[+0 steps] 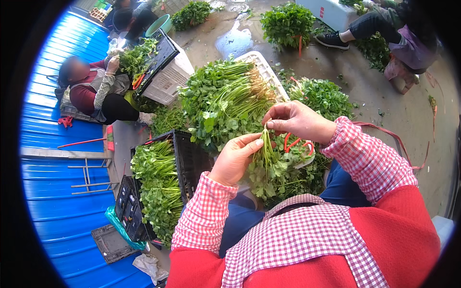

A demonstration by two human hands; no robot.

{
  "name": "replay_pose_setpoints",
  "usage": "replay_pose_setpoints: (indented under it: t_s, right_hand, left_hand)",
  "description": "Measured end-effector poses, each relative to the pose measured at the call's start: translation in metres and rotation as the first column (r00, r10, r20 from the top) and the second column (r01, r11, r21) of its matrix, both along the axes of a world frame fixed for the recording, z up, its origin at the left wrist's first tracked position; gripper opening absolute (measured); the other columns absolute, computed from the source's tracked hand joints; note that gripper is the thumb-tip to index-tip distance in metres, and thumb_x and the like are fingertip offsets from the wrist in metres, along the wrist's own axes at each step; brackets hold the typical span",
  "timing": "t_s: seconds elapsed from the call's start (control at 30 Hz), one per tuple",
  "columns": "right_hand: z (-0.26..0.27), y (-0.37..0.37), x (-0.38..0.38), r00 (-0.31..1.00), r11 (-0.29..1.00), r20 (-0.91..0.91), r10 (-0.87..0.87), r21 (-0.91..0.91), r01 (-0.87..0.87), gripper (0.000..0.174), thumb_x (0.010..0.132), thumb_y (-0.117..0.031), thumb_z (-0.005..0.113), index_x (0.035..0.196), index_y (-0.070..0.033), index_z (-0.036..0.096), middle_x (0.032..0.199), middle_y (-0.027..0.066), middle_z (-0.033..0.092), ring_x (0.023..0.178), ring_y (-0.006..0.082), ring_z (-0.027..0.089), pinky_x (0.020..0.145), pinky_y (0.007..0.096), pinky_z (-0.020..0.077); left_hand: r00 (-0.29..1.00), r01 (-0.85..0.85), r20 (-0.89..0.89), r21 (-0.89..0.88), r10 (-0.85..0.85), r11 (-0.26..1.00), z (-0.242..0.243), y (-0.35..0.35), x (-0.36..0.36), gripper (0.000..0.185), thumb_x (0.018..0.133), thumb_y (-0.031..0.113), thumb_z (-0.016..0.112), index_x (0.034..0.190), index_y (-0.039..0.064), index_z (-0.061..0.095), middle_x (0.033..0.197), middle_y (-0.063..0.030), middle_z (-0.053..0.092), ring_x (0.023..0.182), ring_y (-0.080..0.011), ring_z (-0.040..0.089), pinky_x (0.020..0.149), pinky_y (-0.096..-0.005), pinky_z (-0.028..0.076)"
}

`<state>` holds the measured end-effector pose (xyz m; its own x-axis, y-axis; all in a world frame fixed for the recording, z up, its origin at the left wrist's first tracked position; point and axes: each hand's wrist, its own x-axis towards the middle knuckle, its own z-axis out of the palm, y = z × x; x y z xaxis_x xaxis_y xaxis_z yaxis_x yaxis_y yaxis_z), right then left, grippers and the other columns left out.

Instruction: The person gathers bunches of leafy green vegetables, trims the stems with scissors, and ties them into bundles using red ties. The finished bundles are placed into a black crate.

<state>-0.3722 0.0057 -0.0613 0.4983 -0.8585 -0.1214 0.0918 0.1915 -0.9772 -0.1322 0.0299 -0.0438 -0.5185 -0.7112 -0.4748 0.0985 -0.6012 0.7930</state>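
Observation:
Between my hands hangs a small bunch of leafy green herb (pixel 265 144), probably celery or coriander, with its root end up and leaves down. My left hand (pixel 236 154) grips the stems from the side. At the root end, the thumb and fingertips of my right hand (pixel 297 120) pinch the pale tip. Just beyond lies a large heap of the same herb (pixel 230 97), its brown roots towards the right, on a white plastic crate (pixel 264 63). Scissors with orange handles (pixel 287 143) rest beneath my right hand, their blades hidden.
A black crate (pixel 192 162) with packed greens (pixel 158 180) stands at my left. Bundled greens (pixel 320 95) lie to the right, near a red strap (pixel 390 135). A co-worker (pixel 97 86) sits by a white crate (pixel 169 73); another person's leg (pixel 372 27) shows at upper right.

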Motion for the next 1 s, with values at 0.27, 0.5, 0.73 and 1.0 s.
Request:
replay_pose_setpoints:
  t_s: [0.27,0.5,0.73,1.0]
  right_hand:
    - [-0.011,-0.005,0.005,0.954,0.995,-0.300,-0.006,-0.100,-0.025,0.023,0.090,-0.020,0.074,0.099,0.001,0.076,0.085,0.0076,0.076,0.078,0.0138,0.069,0.075,0.0313,0.0559]
    - [0.018,-0.013,-0.001,0.716,0.952,-0.692,0.091,-0.150,-0.266,0.024,0.081,-0.016,0.070,0.097,0.001,0.075,0.085,0.0122,0.076,0.077,0.0187,0.071,0.073,0.0344,0.0560]
    - [0.001,-0.007,-0.001,0.904,0.987,-0.409,0.124,-0.041,-0.154,0.029,0.088,-0.028,0.081,0.099,-0.001,0.077,0.085,0.0089,0.076,0.077,0.0142,0.069,0.074,0.0325,0.0557]
    - [-0.010,0.012,0.019,0.862,0.968,-0.503,-0.068,-0.242,-0.065,0.019,0.082,-0.019,0.071,0.092,-0.004,0.077,0.080,0.0156,0.074,0.072,0.0281,0.072,0.070,0.0395,0.0567]
  left_hand:
    - [0.971,0.033,0.238,-0.240,0.026,0.970,-0.016,-0.009,0.003,0.030,0.098,0.010,0.070,0.125,-0.004,0.069,0.109,-0.0069,0.075,0.091,-0.0080,0.067,0.085,-0.0224,0.053]
    - [0.962,0.123,0.265,-0.227,-0.061,0.966,-0.008,-0.017,0.002,0.027,0.096,0.009,0.074,0.119,-0.004,0.070,0.106,-0.0051,0.073,0.094,-0.0079,0.065,0.085,-0.0227,0.053]
    - [0.840,0.221,0.537,-0.463,0.073,0.858,-0.014,-0.017,-0.002,0.032,0.085,0.014,0.085,0.109,-0.004,0.072,0.088,-0.0014,0.071,0.076,-0.0063,0.061,0.068,-0.0241,0.051]
    - [0.654,0.517,0.750,-0.540,0.101,0.665,-0.012,-0.007,-0.005,0.028,0.080,0.024,0.083,0.098,0.004,0.078,0.084,-0.0154,0.070,0.071,-0.0314,0.068,0.066,-0.0385,0.054]
